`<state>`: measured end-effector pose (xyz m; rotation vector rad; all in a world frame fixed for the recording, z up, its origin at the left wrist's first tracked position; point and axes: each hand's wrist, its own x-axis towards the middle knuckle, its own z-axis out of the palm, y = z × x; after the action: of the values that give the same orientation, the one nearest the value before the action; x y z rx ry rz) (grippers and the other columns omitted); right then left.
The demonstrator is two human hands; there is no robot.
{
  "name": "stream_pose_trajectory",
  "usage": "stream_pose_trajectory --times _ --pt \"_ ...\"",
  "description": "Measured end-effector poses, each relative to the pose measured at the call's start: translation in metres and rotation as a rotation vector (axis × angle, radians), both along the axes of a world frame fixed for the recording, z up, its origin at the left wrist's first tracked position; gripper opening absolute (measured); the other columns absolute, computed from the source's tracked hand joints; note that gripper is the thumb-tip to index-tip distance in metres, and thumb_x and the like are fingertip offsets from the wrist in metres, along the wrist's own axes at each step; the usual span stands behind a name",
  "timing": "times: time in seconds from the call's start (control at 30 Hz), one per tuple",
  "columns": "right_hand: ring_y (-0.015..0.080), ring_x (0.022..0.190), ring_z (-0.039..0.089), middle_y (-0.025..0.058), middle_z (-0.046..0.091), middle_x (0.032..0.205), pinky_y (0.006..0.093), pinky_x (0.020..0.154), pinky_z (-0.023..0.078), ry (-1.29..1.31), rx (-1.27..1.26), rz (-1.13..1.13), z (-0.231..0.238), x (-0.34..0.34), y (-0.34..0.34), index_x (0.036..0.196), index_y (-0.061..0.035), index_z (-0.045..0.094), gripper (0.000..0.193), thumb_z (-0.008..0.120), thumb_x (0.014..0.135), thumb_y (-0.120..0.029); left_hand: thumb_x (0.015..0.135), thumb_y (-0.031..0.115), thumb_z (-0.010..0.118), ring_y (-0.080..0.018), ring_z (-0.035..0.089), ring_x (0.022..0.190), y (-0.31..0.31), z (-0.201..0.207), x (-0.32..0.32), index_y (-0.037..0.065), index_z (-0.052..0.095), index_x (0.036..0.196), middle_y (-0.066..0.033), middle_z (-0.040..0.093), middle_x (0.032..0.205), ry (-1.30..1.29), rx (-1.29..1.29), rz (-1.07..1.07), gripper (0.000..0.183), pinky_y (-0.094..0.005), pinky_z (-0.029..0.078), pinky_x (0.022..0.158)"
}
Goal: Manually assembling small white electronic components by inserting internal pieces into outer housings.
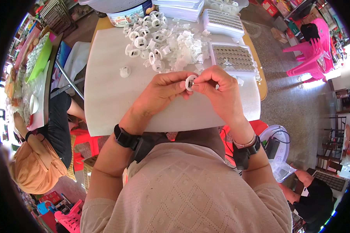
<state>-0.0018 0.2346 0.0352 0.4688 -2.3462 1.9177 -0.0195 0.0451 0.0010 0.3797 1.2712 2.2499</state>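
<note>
Viewpoint: a head camera looked down on a person seated at a white table (105,97), forearms entering from the lower edge.
Left hand (161,91): fingers curled, pinching the left rim of a small white plastic ring (190,82).
Right hand (217,89): thumb and forefinger pressed together on the ring's right side, seemingly around a tiny part too small to make out.
Ring's place: held in the air between both hands, above the table's middle, toward the near edge.
Pile (165,42): many similar white rings and clips heaped toward the far edge; one stray ring (125,71) lay apart to the left.
Tray (232,58): a clear tray of small round grey pieces near the right edge.
Risk: the grip looked slight; a slip could likely have dropped the ring or tiny part off the near edge.
Nearby: another person sat at the left.
</note>
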Motion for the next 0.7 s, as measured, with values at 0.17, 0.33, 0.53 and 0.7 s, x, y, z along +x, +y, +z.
stream_pose_trajectory --times 0.17,0.33,0.53,0.7 --pt "0.0086 0.072 0.056 0.0021 0.058 0.082 0.0228 0.063 0.045 -0.148 0.091 0.038 0.006 -0.006 0.007 0.086 -0.0018 0.063 0.012 0.068 0.077 0.002 0.093 0.016 0.057 -0.0118 0.057 0.093 0.001 -0.003 -0.001 -0.001 0.055 0.124 -0.0056 0.062 0.107 0.089 -0.128 0.005 0.036 -0.0272 0.048 0.079" --pt "0.0094 0.066 0.056 0.0045 0.059 0.08 0.0242 0.06 0.046 -0.049 0.102 -0.033 0.001 -0.003 0.003 0.091 -0.0024 0.065 0.018 0.069 0.074 0.003 0.093 0.016 0.056 -0.012 0.056 0.098 0.002 -0.002 -0.001 -0.001 0.054 0.126 -0.0055 0.062 0.111 0.122 -0.144 -0.017 0.037 -0.0277 0.048 0.08" --pt "0.0112 0.067 0.059 0.0063 0.06 0.081 0.025 0.061 0.048 -0.001 0.096 -0.007 -0.002 -0.001 0.006 0.091 -0.0018 0.066 0.018 0.07 0.073 0.004 0.093 0.016 0.055 -0.0119 0.057 0.096 0.006 0.002 0.001 -0.001 0.051 0.128 -0.0058 0.061 0.112 0.119 -0.242 0.032 0.039 -0.027 0.047 0.08" --pt "0.0123 0.068 0.061 0.0078 0.062 0.079 0.0256 0.062 0.048 -0.092 0.072 0.051 -0.004 -0.003 0.011 0.087 0.0006 0.065 0.015 0.069 0.073 0.004 0.093 0.016 0.056 -0.0107 0.057 0.091 0.002 0.001 -0.001 -0.001 0.054 0.126 -0.0052 0.061 0.109 0.176 -0.316 -0.059 0.038 -0.0255 0.048 0.077"
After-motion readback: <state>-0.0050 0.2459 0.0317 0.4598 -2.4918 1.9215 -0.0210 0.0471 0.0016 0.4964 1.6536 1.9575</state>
